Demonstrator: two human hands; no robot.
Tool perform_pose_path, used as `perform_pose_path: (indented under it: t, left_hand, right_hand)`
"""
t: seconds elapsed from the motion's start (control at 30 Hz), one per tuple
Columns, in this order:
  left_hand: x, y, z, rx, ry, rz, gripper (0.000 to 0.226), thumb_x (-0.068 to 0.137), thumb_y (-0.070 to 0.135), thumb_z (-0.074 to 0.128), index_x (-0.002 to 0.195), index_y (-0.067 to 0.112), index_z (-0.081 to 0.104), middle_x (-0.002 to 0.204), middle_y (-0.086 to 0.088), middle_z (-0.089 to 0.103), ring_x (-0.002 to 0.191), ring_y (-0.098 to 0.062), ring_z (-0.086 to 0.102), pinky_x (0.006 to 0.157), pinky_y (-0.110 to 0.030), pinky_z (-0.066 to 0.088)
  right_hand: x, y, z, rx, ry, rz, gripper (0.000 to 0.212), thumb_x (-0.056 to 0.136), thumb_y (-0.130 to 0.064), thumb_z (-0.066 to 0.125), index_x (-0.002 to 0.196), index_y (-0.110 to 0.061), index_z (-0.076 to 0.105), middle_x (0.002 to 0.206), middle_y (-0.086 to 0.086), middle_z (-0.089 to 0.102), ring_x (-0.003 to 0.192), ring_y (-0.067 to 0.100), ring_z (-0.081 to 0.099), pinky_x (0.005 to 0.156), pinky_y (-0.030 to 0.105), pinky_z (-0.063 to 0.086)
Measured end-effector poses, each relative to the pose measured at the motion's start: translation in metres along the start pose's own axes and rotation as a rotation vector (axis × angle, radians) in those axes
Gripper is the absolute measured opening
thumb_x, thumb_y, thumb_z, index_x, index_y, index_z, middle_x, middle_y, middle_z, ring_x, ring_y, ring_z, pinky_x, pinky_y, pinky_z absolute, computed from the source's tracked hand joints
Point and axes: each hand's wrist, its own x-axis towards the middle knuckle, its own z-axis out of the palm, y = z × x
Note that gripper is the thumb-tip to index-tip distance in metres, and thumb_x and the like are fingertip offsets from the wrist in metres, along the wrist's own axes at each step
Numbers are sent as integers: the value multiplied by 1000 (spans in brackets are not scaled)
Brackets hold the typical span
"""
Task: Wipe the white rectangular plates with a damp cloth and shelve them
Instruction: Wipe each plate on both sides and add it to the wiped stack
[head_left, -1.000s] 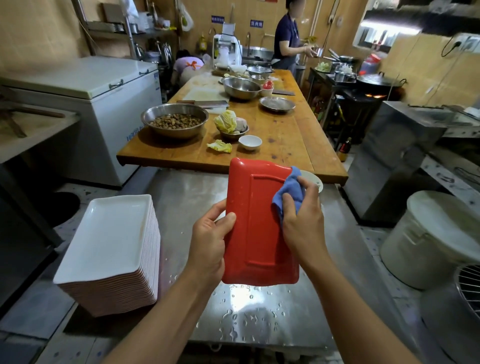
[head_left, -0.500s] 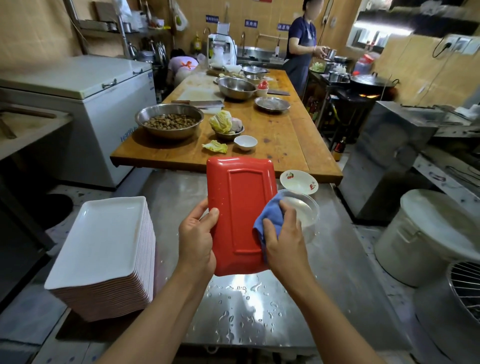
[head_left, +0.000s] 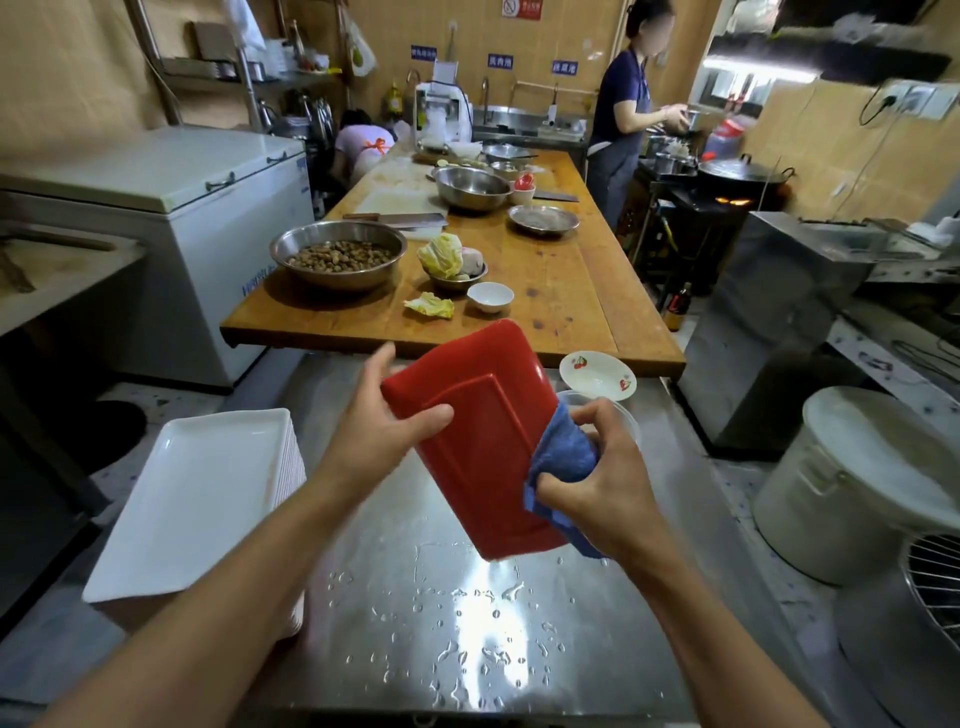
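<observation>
I hold a rectangular plate (head_left: 480, 441) above the wet steel table (head_left: 467, 623), its red underside facing me and tilted to the left. My left hand (head_left: 384, 431) grips its upper left edge, thumb across the red back. My right hand (head_left: 602, 478) holds a blue cloth (head_left: 563, 457) bunched against the plate's right edge. A tall stack of white rectangular plates (head_left: 202, 504) stands at the table's left end, white faces up.
A small bowl with a cherry pattern (head_left: 597, 375) and a clear container sit just behind the plate. Beyond is a wooden table (head_left: 561, 306) with metal bowls and cabbage. A white lidded bucket (head_left: 862, 483) stands at right. A person (head_left: 623, 119) cooks at the back.
The plate has swung from upright to a left-leaning tilt. My left hand moved up to its top left edge. My right hand slid the cloth down to the right edge.
</observation>
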Motion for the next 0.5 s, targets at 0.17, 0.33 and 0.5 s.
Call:
perform_pose_path:
  t: [0.17,0.33,0.5]
  left_hand:
    - [17,50,-9,484,-379,262,70,63,34,83,122,42,46,116,19,60,107,-3,59,86,-23,49]
    - [15,45,-5,327,-473,194,59,72,-1,77,115,31,54,100,5,67,92,-7,65,74,-20,53]
    - [10,37,-2,163,-294,169,50,72,-2,77,106,28,57,98,-4,69,85,-14,68,72,-24,57]
  right_hand:
    - [7,-14,-22,-96,-182,-45,48,58,-4,75,90,-21,44,75,0,62,67,23,65,56,36,57]
    - [19,-10,-32,-174,-218,-92,52,62,-7,75,97,-31,45,84,0,65,72,21,66,61,36,59]
    - [29,-16,-17,-266,-77,-281,66,67,-25,64,128,-37,42,112,-2,60,90,15,59,72,29,53]
